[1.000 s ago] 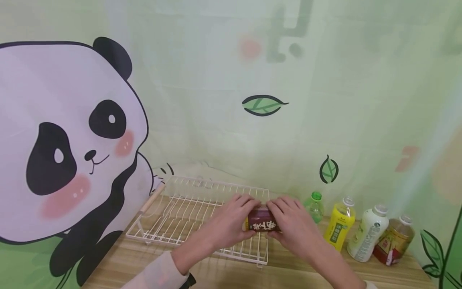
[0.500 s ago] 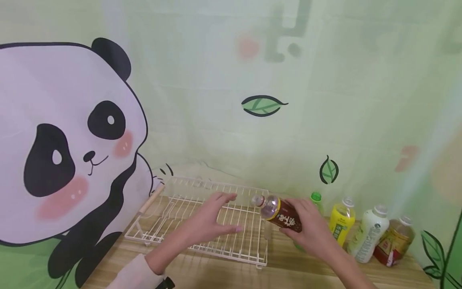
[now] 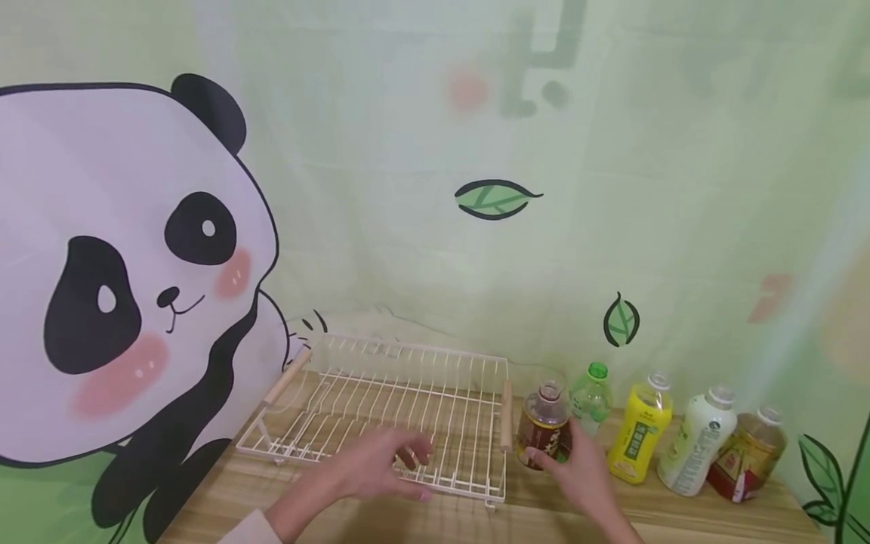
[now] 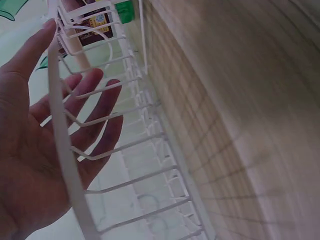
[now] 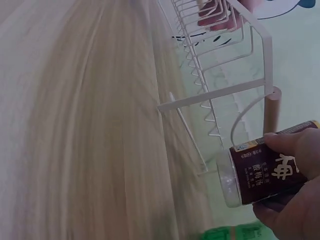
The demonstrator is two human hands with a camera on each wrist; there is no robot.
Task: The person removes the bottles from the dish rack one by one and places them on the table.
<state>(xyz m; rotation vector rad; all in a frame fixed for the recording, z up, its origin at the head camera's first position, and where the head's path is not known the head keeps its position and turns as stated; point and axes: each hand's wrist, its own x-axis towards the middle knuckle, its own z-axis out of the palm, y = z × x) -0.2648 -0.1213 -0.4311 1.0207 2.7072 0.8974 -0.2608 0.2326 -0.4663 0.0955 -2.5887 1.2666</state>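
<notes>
My right hand (image 3: pixel 587 472) grips a dark-labelled plum drink bottle (image 3: pixel 542 432) by its side, thumb in front. The bottle stands nearly upright, just right of a white wire dish rack (image 3: pixel 506 415) with wooden handles. In the right wrist view, the bottle's clear base (image 5: pixel 229 179) shows beside the rack's end; I cannot tell if it touches the table. My left hand (image 3: pixel 377 465) hovers by the rack's front rail, its fingers loosely bent and holding nothing. Through the wires, the left wrist view shows that hand (image 4: pixel 60 135) with fingers spread.
Right of the held bottle stand a green bottle (image 3: pixel 591 400), a yellow bottle (image 3: pixel 640 431), a white bottle (image 3: pixel 698 442) and a brown bottle (image 3: pixel 746 457) in a row. They are on the wooden table (image 3: pixel 544 521), before a panda-printed cloth (image 3: pixel 381 189).
Both hands held the bottle lengthwise over the rack; the left let go and drew back toward the front. My right hand turned the bottle upright and lowered it right of the rack.
</notes>
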